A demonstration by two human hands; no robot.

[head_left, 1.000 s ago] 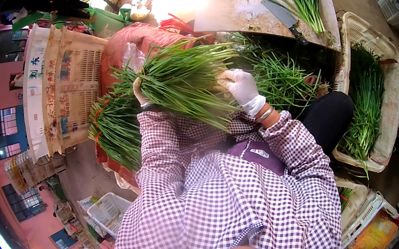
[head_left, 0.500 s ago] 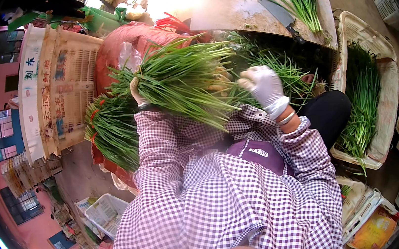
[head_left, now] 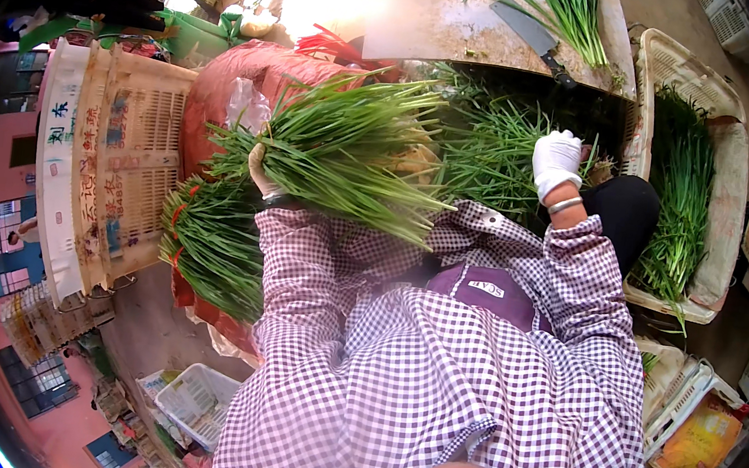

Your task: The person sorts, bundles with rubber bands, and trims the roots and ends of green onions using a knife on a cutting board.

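My left hand (head_left: 260, 171) is wrapped round a thick bunch of green chives (head_left: 352, 152), gripping it near one end. The pale stalk ends fan out to the right, over my lap. My right hand (head_left: 557, 160), in a white glove, is closed above a heap of loose chives (head_left: 497, 146). Its fingers are curled, and what they hold, if anything, is hidden. Below my left hand sits a bundle of chives (head_left: 218, 248) bound with red ties, against a red sack (head_left: 212, 107).
A cleaver (head_left: 523, 26) lies beside more chives (head_left: 570, 15) on a board (head_left: 438, 17) ahead. To the right is a long cream crate (head_left: 724, 202) holding chives. Stacked crates (head_left: 121, 165) stand on the left. A white basket (head_left: 199, 404) is at lower left.
My right hand has moved right, away from the held bunch, to the loose heap, and its fingers have curled in. My left hand keeps its hold almost unmoved.
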